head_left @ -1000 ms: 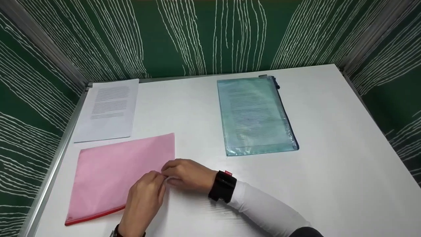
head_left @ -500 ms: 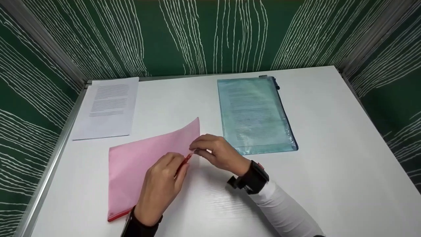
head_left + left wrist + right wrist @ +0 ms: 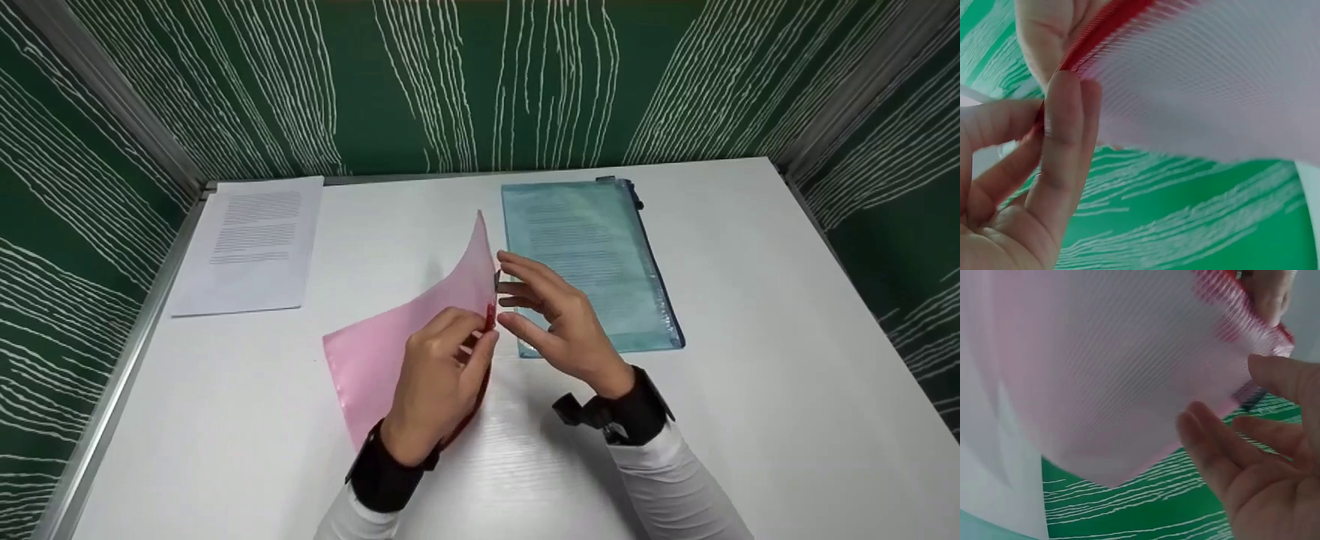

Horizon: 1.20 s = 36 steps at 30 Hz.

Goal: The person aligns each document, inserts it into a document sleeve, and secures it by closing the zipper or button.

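Note:
My left hand (image 3: 442, 367) pinches a pink zip pouch (image 3: 397, 337) by its red zipper edge (image 3: 1098, 36). The pouch is raised and bent, its far corner pointing up, while its left part slopes down toward the table. My right hand (image 3: 562, 322) is beside the pouch's short side with fingers spread and holds nothing. In the right wrist view, its fingertips lie close to the mesh pouch (image 3: 1112, 377) near a small dark tab (image 3: 1252, 398). Behind the right hand lies a teal zip pouch (image 3: 577, 247) with printed sheets inside and a dark blue zipper.
A stack of printed paper (image 3: 251, 255) lies at the back left of the white table (image 3: 187, 420). Green walls (image 3: 405, 82) with white wavy lines enclose the table at the back and sides.
The pink pouch has been lifted and moved right, turning so its far corner rises. The left hand went with it. The right hand let go of its corner and opened its fingers.

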Each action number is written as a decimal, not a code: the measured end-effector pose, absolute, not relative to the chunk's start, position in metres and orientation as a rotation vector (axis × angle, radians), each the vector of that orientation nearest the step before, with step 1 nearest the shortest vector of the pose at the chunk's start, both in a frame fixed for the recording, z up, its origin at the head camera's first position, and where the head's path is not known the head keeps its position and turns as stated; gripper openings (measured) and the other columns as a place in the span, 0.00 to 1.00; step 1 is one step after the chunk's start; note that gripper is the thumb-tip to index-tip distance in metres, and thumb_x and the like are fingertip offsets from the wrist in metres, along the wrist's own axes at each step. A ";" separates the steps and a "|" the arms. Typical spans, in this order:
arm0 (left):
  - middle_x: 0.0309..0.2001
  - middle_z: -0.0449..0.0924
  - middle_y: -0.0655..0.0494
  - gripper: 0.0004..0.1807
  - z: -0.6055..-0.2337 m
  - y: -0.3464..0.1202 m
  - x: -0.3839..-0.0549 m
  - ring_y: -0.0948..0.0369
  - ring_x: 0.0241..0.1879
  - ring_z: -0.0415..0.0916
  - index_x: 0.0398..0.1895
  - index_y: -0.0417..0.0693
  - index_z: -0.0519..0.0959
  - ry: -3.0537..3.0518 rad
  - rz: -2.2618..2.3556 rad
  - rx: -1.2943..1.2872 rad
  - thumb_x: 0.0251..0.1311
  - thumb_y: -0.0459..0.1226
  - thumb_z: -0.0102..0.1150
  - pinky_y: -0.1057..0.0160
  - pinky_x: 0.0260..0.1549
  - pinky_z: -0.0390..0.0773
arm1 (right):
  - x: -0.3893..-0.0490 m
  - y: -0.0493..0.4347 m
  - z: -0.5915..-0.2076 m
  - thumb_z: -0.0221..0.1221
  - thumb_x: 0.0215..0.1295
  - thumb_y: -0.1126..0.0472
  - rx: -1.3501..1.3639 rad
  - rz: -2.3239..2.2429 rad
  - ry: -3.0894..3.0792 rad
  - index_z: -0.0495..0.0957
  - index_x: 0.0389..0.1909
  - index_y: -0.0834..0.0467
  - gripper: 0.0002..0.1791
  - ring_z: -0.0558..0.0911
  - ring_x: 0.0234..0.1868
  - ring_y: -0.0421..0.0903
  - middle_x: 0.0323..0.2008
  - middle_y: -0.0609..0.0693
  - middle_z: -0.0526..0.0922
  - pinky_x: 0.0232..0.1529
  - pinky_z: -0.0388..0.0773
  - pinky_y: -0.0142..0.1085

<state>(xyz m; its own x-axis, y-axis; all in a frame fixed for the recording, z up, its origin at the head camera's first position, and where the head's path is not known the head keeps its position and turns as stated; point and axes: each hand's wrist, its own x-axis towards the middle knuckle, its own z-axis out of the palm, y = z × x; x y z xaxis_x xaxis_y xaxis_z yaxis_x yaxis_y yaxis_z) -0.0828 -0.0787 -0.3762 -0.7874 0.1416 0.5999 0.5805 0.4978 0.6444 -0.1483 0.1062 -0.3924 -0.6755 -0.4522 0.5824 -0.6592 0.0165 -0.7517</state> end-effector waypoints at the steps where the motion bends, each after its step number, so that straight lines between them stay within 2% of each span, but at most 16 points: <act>1: 0.35 0.83 0.49 0.03 -0.376 -0.075 -0.086 0.61 0.30 0.85 0.35 0.37 0.84 -2.247 -1.266 -0.579 0.67 0.30 0.65 0.69 0.30 0.83 | -0.147 0.111 -0.389 0.64 0.66 0.76 1.179 1.740 -2.137 0.69 0.69 0.73 0.31 0.83 0.61 0.52 0.68 0.67 0.73 0.56 0.83 0.46; 3: 0.35 0.82 0.49 0.04 -0.376 -0.068 -0.090 0.60 0.31 0.85 0.35 0.37 0.83 -2.200 -1.317 -0.547 0.68 0.30 0.65 0.71 0.29 0.83 | -0.143 0.120 -0.384 0.66 0.66 0.73 1.208 1.710 -2.248 0.69 0.70 0.70 0.32 0.83 0.60 0.51 0.67 0.63 0.75 0.55 0.83 0.46; 7: 0.35 0.81 0.47 0.04 -0.373 -0.059 -0.095 0.58 0.31 0.86 0.35 0.35 0.82 -2.068 -1.410 -0.492 0.68 0.29 0.65 0.71 0.28 0.83 | -0.134 0.130 -0.379 0.72 0.63 0.63 1.247 1.486 -2.538 0.74 0.68 0.64 0.33 0.86 0.52 0.52 0.60 0.57 0.82 0.51 0.85 0.45; 10: 0.35 0.80 0.46 0.02 -0.369 -0.055 -0.096 0.58 0.30 0.86 0.35 0.34 0.81 -1.945 -1.462 -0.459 0.65 0.26 0.65 0.69 0.29 0.85 | -0.128 0.131 -0.378 0.72 0.63 0.61 1.258 1.338 -2.695 0.75 0.67 0.63 0.32 0.88 0.46 0.50 0.54 0.54 0.86 0.48 0.86 0.43; 14: 0.36 0.79 0.45 0.02 -0.363 -0.053 -0.096 0.58 0.33 0.84 0.36 0.34 0.82 -1.809 -1.520 -0.430 0.63 0.23 0.66 0.64 0.31 0.86 | -0.126 0.130 -0.378 0.65 0.67 0.68 1.242 1.256 -2.723 0.77 0.65 0.63 0.25 0.89 0.42 0.48 0.49 0.55 0.88 0.43 0.86 0.42; 17: 0.40 0.80 0.45 0.04 -0.361 -0.056 -0.096 0.57 0.40 0.84 0.39 0.34 0.83 -1.791 -1.485 -0.455 0.63 0.25 0.67 0.61 0.35 0.87 | -0.128 0.133 -0.379 0.59 0.68 0.75 1.181 1.254 -2.656 0.79 0.62 0.65 0.21 0.88 0.40 0.47 0.47 0.56 0.89 0.40 0.86 0.42; 21: 0.47 0.79 0.43 0.10 -0.359 -0.068 -0.099 0.53 0.48 0.80 0.46 0.34 0.83 -1.830 -1.294 -0.473 0.61 0.25 0.66 0.60 0.43 0.85 | -0.133 0.142 -0.381 0.59 0.68 0.78 1.053 1.264 -2.561 0.83 0.52 0.65 0.15 0.87 0.35 0.46 0.38 0.54 0.89 0.37 0.86 0.39; 24: 0.53 0.76 0.40 0.17 -0.358 -0.078 -0.104 0.50 0.52 0.76 0.53 0.35 0.80 -1.854 -1.135 -0.437 0.59 0.25 0.66 0.60 0.46 0.80 | -0.139 0.149 -0.382 0.59 0.67 0.80 0.958 1.283 -2.502 0.84 0.49 0.65 0.14 0.88 0.33 0.46 0.34 0.53 0.89 0.37 0.86 0.39; 28: 0.62 0.72 0.39 0.24 -0.360 -0.084 -0.109 0.48 0.54 0.73 0.61 0.37 0.78 -1.931 -1.006 -0.439 0.60 0.26 0.68 0.57 0.48 0.77 | -0.147 0.155 -0.385 0.61 0.64 0.82 0.888 1.216 -2.444 0.85 0.49 0.66 0.16 0.88 0.36 0.48 0.37 0.56 0.89 0.40 0.87 0.41; 31: 0.63 0.74 0.40 0.20 -0.363 -0.084 -0.112 0.48 0.56 0.74 0.58 0.38 0.80 -1.988 -0.993 -0.473 0.62 0.27 0.67 0.56 0.49 0.78 | -0.153 0.156 -0.388 0.63 0.62 0.82 0.864 1.124 -2.403 0.86 0.47 0.65 0.16 0.89 0.38 0.50 0.38 0.58 0.89 0.41 0.87 0.44; 36: 0.58 0.80 0.43 0.13 -0.368 -0.082 -0.115 0.51 0.54 0.80 0.50 0.37 0.84 -2.018 -1.055 -0.524 0.62 0.24 0.65 0.58 0.51 0.84 | -0.160 0.156 -0.392 0.63 0.61 0.83 0.832 1.066 -2.308 0.87 0.45 0.65 0.16 0.89 0.42 0.52 0.39 0.57 0.89 0.45 0.85 0.43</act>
